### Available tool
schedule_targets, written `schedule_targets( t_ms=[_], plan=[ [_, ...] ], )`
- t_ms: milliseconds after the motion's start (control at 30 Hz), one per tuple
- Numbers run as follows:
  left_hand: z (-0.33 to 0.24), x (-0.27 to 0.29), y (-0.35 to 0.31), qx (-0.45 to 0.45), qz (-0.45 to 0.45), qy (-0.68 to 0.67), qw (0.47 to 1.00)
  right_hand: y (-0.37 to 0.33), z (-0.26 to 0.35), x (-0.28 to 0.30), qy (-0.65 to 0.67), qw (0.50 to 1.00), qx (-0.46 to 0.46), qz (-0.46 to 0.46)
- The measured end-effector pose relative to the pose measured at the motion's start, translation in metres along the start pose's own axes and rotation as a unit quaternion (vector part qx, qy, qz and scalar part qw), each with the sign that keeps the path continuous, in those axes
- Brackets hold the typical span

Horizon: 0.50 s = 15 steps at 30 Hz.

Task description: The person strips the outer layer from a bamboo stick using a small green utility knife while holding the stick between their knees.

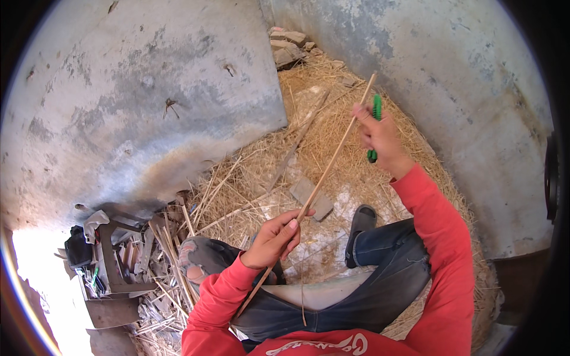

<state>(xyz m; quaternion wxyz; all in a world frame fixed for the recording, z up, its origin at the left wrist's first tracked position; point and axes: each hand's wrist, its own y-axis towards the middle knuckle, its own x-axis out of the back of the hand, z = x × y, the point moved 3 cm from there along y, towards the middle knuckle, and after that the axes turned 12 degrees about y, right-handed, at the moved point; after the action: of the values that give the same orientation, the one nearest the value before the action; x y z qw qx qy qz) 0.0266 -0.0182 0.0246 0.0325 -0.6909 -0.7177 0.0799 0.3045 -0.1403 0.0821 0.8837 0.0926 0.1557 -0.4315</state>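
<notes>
A long thin wooden stick runs slantwise from over my lap up toward the far right. My left hand is closed round its middle, thumb along the top. Farther up, near the stick's far end, my right hand is closed on a green utility knife; its ends show above and below the fist, but I cannot make out a blade. The right thumb and forefinger lie at the stick, and whether they press on it is unclear. Below the left hand a thin sliver hangs down toward my lap.
Straw and shavings cover the ground, with a flat stone and a wooden slat on them. Worn grey walls stand left and right. A wooden frame with clutter and loose sticks is at left.
</notes>
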Motion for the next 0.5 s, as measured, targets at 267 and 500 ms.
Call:
schedule_targets(
  t_ms=[267,500],
  plan=[
    [0.012,0.013,0.003,-0.044,-0.113,0.01,0.993,-0.032,-0.006,-0.029,-0.457,0.874,0.117,0.118],
    [0.018,0.016,0.002,-0.033,-0.151,-0.037,0.987,-0.087,-0.047,-0.078,-0.509,0.826,0.071,0.234]
  ],
)
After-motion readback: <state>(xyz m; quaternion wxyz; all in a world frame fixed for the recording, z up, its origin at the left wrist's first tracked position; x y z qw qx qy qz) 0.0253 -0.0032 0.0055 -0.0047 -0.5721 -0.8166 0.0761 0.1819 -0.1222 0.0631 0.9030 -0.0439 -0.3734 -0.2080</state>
